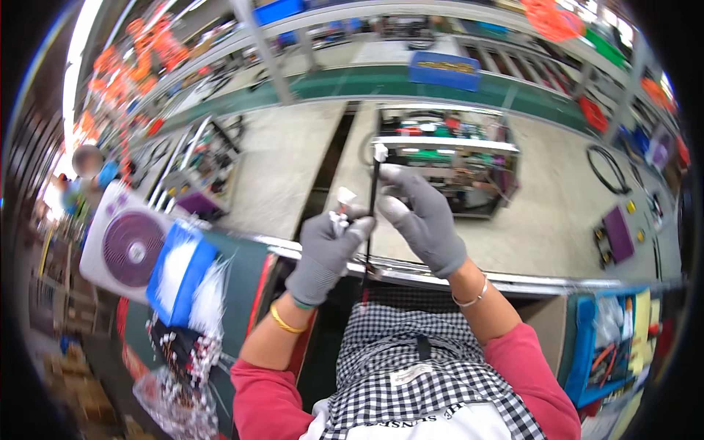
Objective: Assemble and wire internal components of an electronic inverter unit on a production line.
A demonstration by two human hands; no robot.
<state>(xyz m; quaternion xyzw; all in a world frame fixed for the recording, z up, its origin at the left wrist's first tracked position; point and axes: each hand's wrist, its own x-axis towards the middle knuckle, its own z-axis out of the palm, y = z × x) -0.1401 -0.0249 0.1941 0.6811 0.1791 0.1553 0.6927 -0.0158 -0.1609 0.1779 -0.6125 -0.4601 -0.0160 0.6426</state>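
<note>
My left hand (328,251), in a grey glove, is closed around a thin black cable (371,213) and white plug connectors (345,196), which poke out above the fingers. The cable runs nearly straight, from a white connector (380,152) at its far end down toward my lap. My right hand (424,222), gloved too, has its fingers curled against the cable just below that connector. Its exact grip is blurred. Beyond my right hand stands an open metal chassis (447,143) with circuit boards and wiring inside.
At left, a purple-and-white fan (132,246) stands by a blue bin (180,271) of white ties and bundled wires (183,348). A blue tool tray (598,352) is at right. A blue parts box (444,70) sits on the far green belt. A metal rail (484,279) edges the bench.
</note>
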